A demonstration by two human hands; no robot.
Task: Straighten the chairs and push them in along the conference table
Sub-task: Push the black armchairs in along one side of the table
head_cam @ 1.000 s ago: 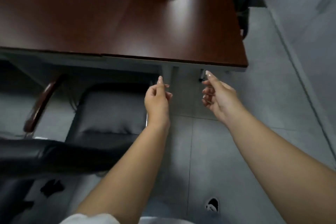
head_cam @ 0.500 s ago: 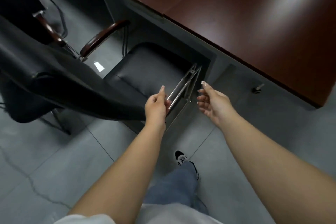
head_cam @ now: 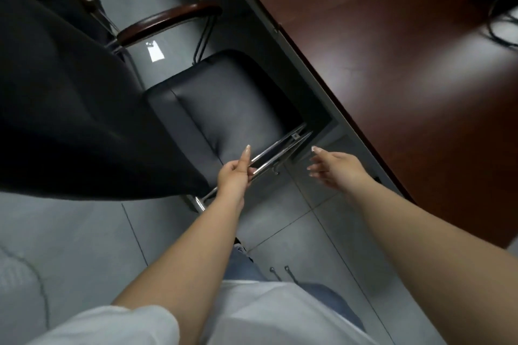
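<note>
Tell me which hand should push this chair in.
Probably the left hand: it already grips the chair's chrome side rail beside the seat. The right hand hangs open in the air, touching nothing.

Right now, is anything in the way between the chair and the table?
Nothing visible blocks it. The black padded chair seat already reaches under the dark red-brown wooden table, and the left hand holds its chrome side rail.
</note>
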